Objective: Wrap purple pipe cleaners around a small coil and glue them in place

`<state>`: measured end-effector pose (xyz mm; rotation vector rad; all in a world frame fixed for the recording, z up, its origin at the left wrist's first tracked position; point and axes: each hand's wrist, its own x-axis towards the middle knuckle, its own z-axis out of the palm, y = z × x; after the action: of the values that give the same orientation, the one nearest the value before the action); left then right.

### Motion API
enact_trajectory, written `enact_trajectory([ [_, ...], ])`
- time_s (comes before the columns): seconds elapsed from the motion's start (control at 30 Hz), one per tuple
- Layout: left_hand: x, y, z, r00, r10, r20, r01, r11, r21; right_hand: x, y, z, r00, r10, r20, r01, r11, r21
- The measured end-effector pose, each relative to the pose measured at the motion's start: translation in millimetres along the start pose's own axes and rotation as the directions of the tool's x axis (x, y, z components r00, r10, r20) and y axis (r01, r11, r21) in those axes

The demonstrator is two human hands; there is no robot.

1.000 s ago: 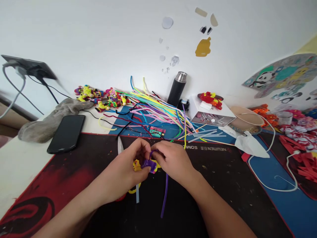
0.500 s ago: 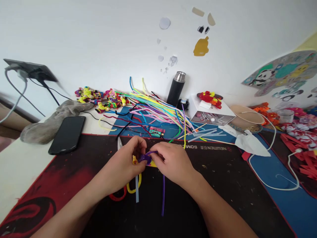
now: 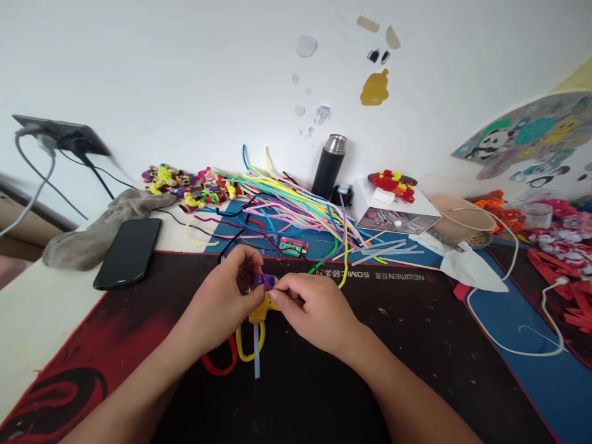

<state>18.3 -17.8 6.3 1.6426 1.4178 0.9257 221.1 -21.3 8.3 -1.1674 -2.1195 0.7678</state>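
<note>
My left hand (image 3: 234, 283) is closed around a small purple coiled pipe cleaner (image 3: 263, 281), held above the mat. Close on its right, my right hand (image 3: 314, 302) pinches the purple strand at the coil; the fingertips cover part of it. Beneath the hands lies a yellow glue gun (image 3: 259, 313), partly hidden, with a translucent glue stick (image 3: 257, 361) sticking out toward me. Scissors with a red loop (image 3: 219, 369) and a yellow loop lie under and beside my left hand, their blades mostly covered.
Behind the hands lies a pile of coloured pipe cleaners (image 3: 287, 203). A black thermos (image 3: 328, 166) and a white box (image 3: 393, 209) stand by the wall. A phone (image 3: 128, 253) lies left. Loose glue sticks (image 3: 386, 250), tissue (image 3: 474, 268) and a white cable (image 3: 509, 353) are right.
Both hands have shifted slightly left and up with the purple piece. The long purple strand that hung below my right hand no longer shows there. More of the yellow glue gun is visible.
</note>
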Motion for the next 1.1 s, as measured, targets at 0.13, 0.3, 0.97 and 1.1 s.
enact_trajectory([
  [0.13,2.2,-2.0,-1.5,1.0,-0.025,-0.012,0.023,0.986,-0.163,0.5,-0.8,-0.8,0.999,0.052,-0.016,-0.05,0.992,0.115],
  [0.3,5.0,-3.4,-4.2,0.998,-0.061,-0.025,0.049,0.938,-0.343,0.0,-2.4,3.9,0.994,0.106,-0.001,-0.104,0.97,0.22],
  [0.97,6.7,15.4,3.4,0.947,-0.302,-0.113,0.131,0.681,-0.721,-0.2,-4.4,17.2,0.986,0.161,-0.033,-0.139,0.922,0.362],
  [1.1,7.0,16.0,3.5,0.941,-0.318,-0.111,0.129,0.643,-0.755,-1.1,-6.0,19.4,0.987,0.159,-0.013,-0.143,0.917,0.373],
])
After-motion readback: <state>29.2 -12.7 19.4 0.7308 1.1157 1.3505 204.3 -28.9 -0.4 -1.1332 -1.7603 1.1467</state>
